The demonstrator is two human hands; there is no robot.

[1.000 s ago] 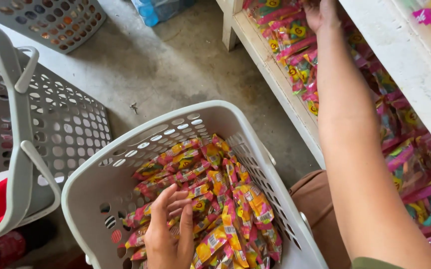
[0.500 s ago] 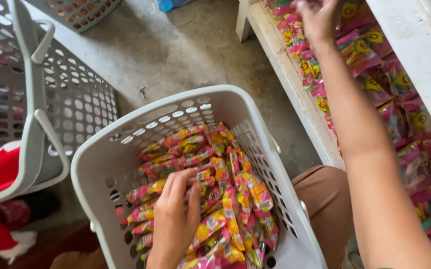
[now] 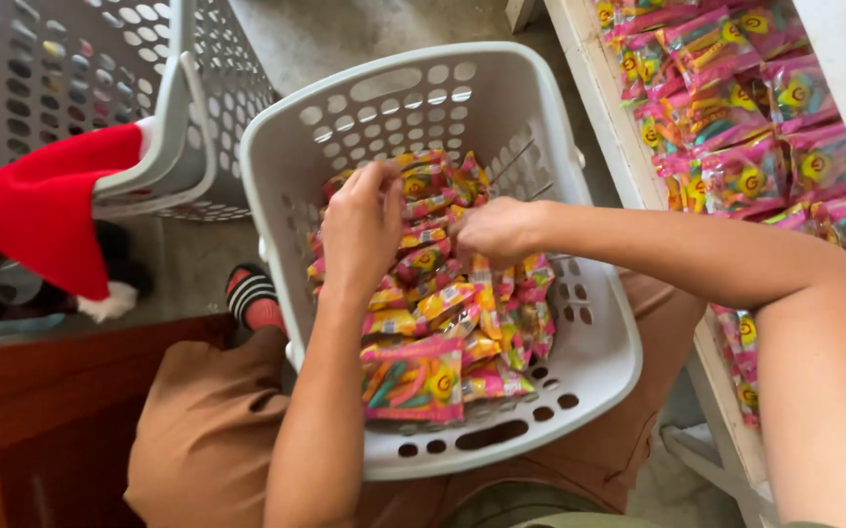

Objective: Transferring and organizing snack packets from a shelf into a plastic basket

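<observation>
A grey perforated plastic basket (image 3: pixel 395 93) sits between my knees, half full of small pink and yellow candy packets (image 3: pixel 439 328). Both of my hands are down inside it. My left hand (image 3: pixel 362 227) pinches packets near the top of the heap with its fingers curled. Right beside it, my right hand (image 3: pixel 493 232) is closed over packets, knuckles up, with its fingertips hidden among the wrappers. A larger pink packet with coloured sweets (image 3: pixel 411 381) lies at the near end of the heap.
A white shelf (image 3: pixel 620 147) at the right holds rows of larger pink candy bags (image 3: pixel 740 127). A second grey basket (image 3: pixel 203 117) stands at the left with a red and white hat (image 3: pixel 46 210) over its handle. My striped sock (image 3: pixel 252 298) rests on the concrete floor.
My right hand came down from the shelf into the basket beside my left hand. My view swung down and closer, so the basket now fills the middle.
</observation>
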